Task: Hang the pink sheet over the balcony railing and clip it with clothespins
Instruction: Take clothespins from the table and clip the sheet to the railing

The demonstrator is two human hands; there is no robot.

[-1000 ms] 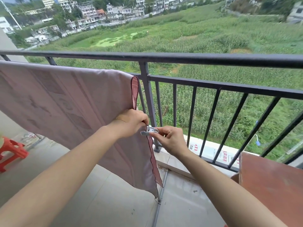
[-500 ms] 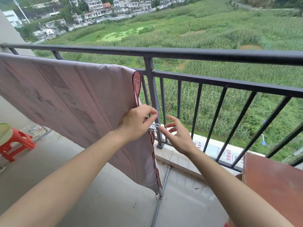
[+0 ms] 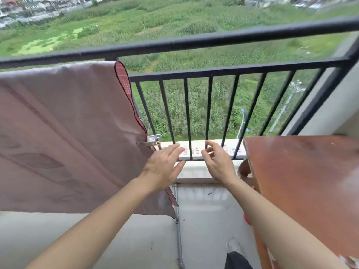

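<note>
Reddish wooden table (image 3: 303,183) at right, grey floor pipe (image 3: 178,239), green field (image 3: 155,22) beyond

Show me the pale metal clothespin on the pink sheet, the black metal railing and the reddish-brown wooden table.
Pale metal clothespin (image 3: 150,141), head view, its middle.
Black metal railing (image 3: 213,38), head view, top bar.
Reddish-brown wooden table (image 3: 303,181), head view, bare top.

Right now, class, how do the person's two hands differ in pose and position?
The left hand is flatter, fingers stretched forward, close beside the pink sheet and its clothespin; the right hand has curled fingers and sits nearer the brown table. Both are open, empty and touch nothing.
</note>
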